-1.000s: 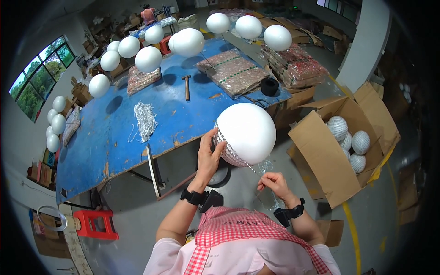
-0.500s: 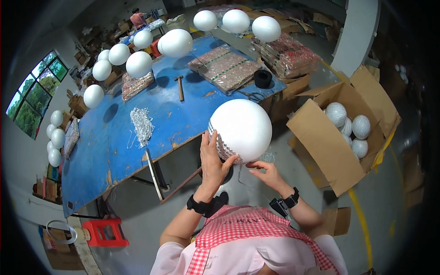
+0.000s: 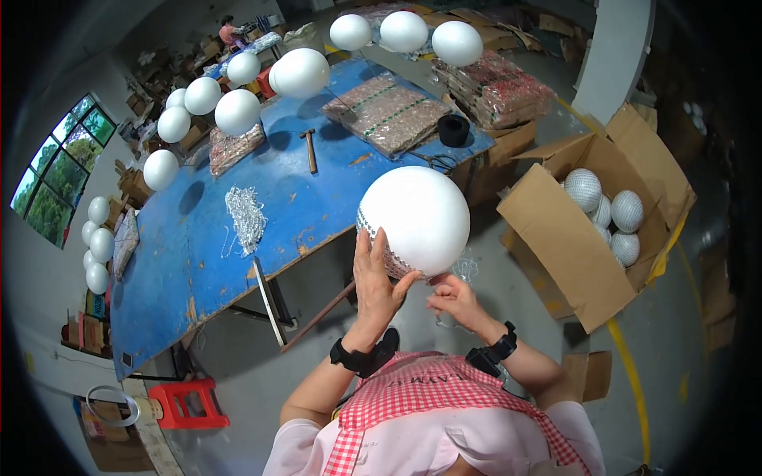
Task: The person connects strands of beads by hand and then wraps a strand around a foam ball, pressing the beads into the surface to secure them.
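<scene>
Our left hand [image 3: 376, 287] lies, fingers extended, against a white ball [image 3: 419, 213] partly wrapped in beads [image 3: 394, 264], near the blue table [image 3: 171, 266]. Our right hand [image 3: 462, 303] curls at the ball's lower edge; we cannot tell whether it grips anything. Silvery balls [image 3: 582, 190] sit in 1 box [image 3: 562, 258] at right.

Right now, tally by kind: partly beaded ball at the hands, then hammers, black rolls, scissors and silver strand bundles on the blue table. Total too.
Partly beaded ball: 1
Hammer: 1
Black roll: 1
Scissors: 1 pair
Silver strand bundle: 1
Total: 5
</scene>
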Demonstrator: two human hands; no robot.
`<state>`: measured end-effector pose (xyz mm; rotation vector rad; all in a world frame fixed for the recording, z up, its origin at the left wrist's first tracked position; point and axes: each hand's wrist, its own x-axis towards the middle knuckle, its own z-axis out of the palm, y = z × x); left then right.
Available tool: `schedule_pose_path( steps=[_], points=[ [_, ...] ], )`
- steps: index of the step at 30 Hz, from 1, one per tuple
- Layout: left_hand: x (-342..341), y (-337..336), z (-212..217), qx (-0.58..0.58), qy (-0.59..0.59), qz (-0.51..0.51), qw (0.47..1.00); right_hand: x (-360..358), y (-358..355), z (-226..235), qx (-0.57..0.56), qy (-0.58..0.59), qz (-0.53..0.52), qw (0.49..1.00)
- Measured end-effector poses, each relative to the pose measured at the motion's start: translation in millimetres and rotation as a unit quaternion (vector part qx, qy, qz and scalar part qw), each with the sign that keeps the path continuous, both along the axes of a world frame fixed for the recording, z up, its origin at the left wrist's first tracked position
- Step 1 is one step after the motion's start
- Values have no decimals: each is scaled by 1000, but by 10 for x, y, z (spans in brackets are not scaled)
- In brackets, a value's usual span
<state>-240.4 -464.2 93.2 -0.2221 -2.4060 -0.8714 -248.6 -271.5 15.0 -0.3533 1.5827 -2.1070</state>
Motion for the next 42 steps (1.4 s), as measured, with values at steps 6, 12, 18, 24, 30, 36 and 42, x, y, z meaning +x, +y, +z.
schedule_pose_path(
  steps=[6,12,18,24,30,36,42],
  points=[
    [11,18,-12,-10,8,5,1000,111,-15,187,196,306,-193,912],
    [13,29,1,-22,13,10,1000,160,-4,264,222,294,-180,912],
    [-14,-18,21,16,18,-6,1000,60,105,227,104,104,-96,984],
    [-89,-127,40,128,-29,-13,991,-40,119,157,50,64,-78,994],
    [-133,-174,67,132,-39,-5,990,-29,98,270,72,55,-80,993],
    [-114,-142,61,116,-27,-19,993,68,57,502,129,155,-80,976],
    [-143,-147,27,142,-24,-18,989,110,42,544,128,193,-67,971]
  ],
)
